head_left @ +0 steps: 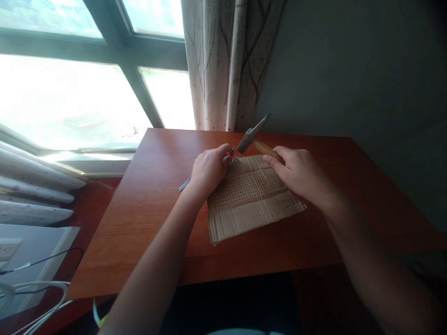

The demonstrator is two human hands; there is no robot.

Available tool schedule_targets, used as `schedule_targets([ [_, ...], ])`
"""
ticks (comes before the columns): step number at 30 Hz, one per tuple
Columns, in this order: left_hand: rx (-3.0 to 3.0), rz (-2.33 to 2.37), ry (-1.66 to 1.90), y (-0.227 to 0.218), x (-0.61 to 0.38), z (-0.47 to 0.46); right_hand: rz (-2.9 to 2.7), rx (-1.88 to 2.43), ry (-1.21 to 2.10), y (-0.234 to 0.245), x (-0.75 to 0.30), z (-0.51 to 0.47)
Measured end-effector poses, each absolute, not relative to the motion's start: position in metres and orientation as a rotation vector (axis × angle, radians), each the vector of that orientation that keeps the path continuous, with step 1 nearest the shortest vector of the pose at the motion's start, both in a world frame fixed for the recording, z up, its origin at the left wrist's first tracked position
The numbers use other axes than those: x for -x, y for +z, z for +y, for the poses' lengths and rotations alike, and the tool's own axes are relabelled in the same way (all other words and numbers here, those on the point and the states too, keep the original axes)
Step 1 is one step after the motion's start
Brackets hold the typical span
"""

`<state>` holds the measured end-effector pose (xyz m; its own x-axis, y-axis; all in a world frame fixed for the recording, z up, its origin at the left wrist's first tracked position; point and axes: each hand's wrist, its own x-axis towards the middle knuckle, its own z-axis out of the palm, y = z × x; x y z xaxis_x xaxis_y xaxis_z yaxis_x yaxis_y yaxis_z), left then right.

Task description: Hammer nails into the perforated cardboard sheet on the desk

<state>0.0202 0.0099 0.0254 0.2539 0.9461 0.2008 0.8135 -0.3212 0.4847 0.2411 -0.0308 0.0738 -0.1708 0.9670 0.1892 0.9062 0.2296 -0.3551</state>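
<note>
A flat piece of cardboard punched with rows of small holes lies on the reddish wooden table. My left hand rests on its far left corner, fingers pinched on a small nail held upright. My right hand is closed around the wooden handle of a hammer, whose metal head hangs just right of and above the nail. A few nails stand in the cardboard's far edge.
A thin dark metal piece pokes out from under my left wrist. A window and patterned curtain stand behind the table. White cables and a socket box lie at lower left.
</note>
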Motion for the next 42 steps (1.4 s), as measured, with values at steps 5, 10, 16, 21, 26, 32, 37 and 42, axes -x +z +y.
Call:
schedule_targets([
  [5,-2.264,1.645,0.674,0.023,-0.020,0.011,-2.106,1.775,0.203,0.070,-0.249,-0.032],
  [10,-2.248,1.630,0.694,0.023,-0.019,0.013,-2.036,1.813,0.137,0.058,-0.264,-0.026],
  [16,-2.211,1.574,0.770,0.019,-0.016,0.015,-1.783,1.896,0.477,0.028,-0.286,-0.014],
  [21,-2.171,1.523,0.825,0.017,-0.015,0.016,-1.441,1.653,1.093,0.012,-0.282,-0.019],
  [26,-2.157,1.499,0.854,0.017,-0.014,0.017,-1.333,1.550,1.091,0.007,-0.276,-0.021],
  [32,-2.126,1.488,0.877,0.018,-0.012,0.016,-1.319,1.482,1.048,0.002,-0.277,-0.021],
  [37,-2.140,1.490,0.868,0.016,-0.012,0.018,-1.332,1.511,1.032,0.000,-0.275,-0.023],
  [42,-2.149,1.492,0.873,0.014,-0.012,0.019,-1.342,1.528,1.012,0.001,-0.273,-0.024],
])
